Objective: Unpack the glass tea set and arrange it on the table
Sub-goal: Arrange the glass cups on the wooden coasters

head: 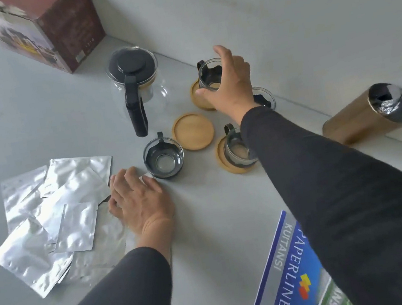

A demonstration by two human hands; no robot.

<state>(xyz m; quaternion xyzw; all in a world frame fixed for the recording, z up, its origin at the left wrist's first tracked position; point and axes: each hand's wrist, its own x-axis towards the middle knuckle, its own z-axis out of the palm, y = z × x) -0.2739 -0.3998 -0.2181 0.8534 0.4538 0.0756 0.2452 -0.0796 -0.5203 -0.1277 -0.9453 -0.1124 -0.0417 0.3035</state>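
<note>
Foil pouches (55,216): loose heap at far left of the bench (8,123), overlapping.
Box (50,26): brown carton at back left, top cut off by the frame edge.
Left hand (138,201): lay flat on the bench, fingers spread and relaxed, partly on the pouches, just beside the near cup (164,159); held nothing.
Teapot (136,83): glass, black lid and handle, upright, behind the near cup.
Near cup: stood on bare bench, no coaster under it.
Bare coaster (192,130): wooden, unoccupied, just right of the near cup.
Right hand (230,82): over the back cup (209,75), which sat on a coaster (199,97); fingers curved around the rim, thumb low by the coaster. Actual contact could not be told.
Other cups: one on a coaster (237,150) under the right sleeve; another (265,98) mostly hidden behind the wrist.
Canister (364,115): gold, lying on its side at right.
Booklet (299,276): blue printed cover at bottom edge, cut off.
Risk: the sleeve passed close over the cup beneath it; a dragging forearm would likely tip it. Lifting by the rim could slip on smooth glass.
Hidden: fourth cup's coaster, if any; right fingertips behind the glass.
</note>
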